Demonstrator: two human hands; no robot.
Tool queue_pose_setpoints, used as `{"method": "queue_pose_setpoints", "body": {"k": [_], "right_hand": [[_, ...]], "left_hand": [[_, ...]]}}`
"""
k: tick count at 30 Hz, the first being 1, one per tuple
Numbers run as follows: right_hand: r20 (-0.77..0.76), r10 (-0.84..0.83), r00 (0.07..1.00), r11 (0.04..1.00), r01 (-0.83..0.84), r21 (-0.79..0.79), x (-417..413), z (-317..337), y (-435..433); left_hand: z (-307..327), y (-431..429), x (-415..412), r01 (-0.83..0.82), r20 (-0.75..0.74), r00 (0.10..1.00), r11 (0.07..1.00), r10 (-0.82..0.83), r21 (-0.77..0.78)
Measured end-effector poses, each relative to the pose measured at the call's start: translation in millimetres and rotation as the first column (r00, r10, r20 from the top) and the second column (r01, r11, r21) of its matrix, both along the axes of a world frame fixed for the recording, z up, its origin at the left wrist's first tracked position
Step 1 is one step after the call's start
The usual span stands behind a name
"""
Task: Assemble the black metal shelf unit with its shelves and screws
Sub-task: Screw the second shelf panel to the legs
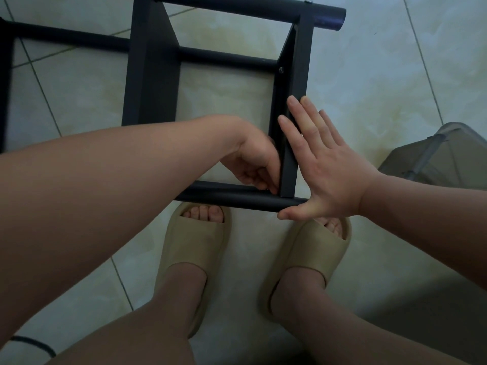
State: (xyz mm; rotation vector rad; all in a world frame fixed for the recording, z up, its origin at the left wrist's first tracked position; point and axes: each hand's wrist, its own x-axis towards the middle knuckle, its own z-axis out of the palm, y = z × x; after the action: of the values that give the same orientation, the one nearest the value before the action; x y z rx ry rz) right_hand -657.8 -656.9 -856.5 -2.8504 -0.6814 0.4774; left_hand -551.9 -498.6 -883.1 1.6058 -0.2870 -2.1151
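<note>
The black metal shelf unit (152,75) lies on its side on the tiled floor, its round poles running left to right. A black shelf panel (290,83) stands on edge between the near pole (232,197) and the far pole (250,7). My right hand (324,164) lies flat against the outer face of that panel, fingers straight, thumb under the near pole's end. My left hand (253,162) reaches inside the frame, fingers curled at the corner where panel meets near pole; what they pinch is hidden. A screw (281,70) shows higher on the panel.
My two feet in beige slippers (195,248) stand just below the near pole. A translucent grey plastic container (442,156) sits at the right. A second shelf panel (150,61) stands to the left inside the frame. A dark cable (34,343) lies at bottom left.
</note>
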Motion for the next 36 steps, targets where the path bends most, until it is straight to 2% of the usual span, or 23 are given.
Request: {"method": "queue_pose_setpoints", "body": {"k": [14,18,23,36], "right_hand": [[0.004,-0.005,1.000,1.000,0.005,0.008,-1,-1,1],[0.002,-0.005,1.000,1.000,0.005,0.006,0,0,1],[-0.001,-0.004,1.000,1.000,0.004,0.011,0,0,1],[-0.005,-0.004,1.000,1.000,0.004,0.011,-1,0,1]], "left_hand": [[-6,5,-7,-0.161,-0.073,0.984,0.987,0.159,-0.013],[-2,9,-3,-0.124,-0.050,0.991,0.991,0.122,-0.044],[3,5,3,-0.004,0.078,0.997,0.998,0.009,-0.063],[0,6,3,-0.022,-0.013,1.000,0.999,0.021,-0.034]]}}
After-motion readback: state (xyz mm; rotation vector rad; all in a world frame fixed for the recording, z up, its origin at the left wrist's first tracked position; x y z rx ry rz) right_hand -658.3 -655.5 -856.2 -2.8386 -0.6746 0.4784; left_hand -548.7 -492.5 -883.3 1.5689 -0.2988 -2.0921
